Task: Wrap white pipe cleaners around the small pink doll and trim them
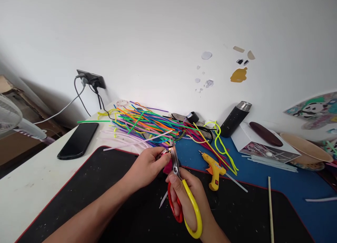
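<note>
My right hand [192,192] grips scissors [191,204] with one yellow and one red handle loop, blades pointing up and away from me. My left hand [147,166] pinches a small multicoloured piece [165,152], mostly covered by the fingers, right beside the blades. A dark pink fuzzy part [167,168] shows below those fingertips. Whether the blades are touching the piece I cannot tell. Just beyond both hands lies a big heap of coloured pipe cleaners [147,122]. A thin pale stick with a pointed end [163,200] rests on the black mat [126,208] under my hands.
To the right lies a yellow glue gun [216,171] with a glue stick in its back. Behind it are a black flask [235,119] and a white box [263,141]. A phone [78,140] lies at left, near a fan [23,120]. A pale rod [271,209] crosses the mat.
</note>
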A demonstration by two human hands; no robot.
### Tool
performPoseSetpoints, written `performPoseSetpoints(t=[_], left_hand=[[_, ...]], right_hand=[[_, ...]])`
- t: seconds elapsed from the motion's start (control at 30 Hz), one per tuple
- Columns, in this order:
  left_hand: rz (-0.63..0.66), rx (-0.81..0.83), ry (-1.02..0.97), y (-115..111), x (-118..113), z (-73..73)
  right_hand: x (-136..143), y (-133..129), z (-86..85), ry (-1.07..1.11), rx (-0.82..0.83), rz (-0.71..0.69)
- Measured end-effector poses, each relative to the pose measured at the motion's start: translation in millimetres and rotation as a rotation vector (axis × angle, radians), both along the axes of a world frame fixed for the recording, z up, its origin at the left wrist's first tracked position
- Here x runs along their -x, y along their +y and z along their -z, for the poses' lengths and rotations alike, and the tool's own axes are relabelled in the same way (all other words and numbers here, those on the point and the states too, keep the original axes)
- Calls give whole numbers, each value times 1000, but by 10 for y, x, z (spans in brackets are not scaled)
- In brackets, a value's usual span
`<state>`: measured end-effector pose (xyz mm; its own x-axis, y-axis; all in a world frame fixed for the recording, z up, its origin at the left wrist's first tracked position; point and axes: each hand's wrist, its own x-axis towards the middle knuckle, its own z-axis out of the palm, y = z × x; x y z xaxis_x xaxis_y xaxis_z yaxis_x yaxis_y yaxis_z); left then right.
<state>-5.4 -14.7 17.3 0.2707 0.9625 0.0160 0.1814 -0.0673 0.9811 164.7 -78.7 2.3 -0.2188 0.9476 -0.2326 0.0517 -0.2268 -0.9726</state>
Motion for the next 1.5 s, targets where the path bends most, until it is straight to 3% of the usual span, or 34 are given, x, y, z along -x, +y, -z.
performPoseSetpoints(t=[0.27, 0.5, 0.9, 1.23, 1.5], left_hand=[[-8, 22, -7, -7, 9, -47], [-90, -15, -42, 44, 17, 10], [-78, -24, -12, 66, 28, -3], [-177, -27, -156, 22, 58, -16], [-130, 9, -232, 16, 42, -24]], right_hand=[[8, -8, -23, 11, 2, -6], [-3, 3, -40, 17, -4, 22], [-5, 3, -46, 38, -10, 48], [5, 16, 55, 16, -30, 47], [-18, 6, 1, -73, -65, 21]])
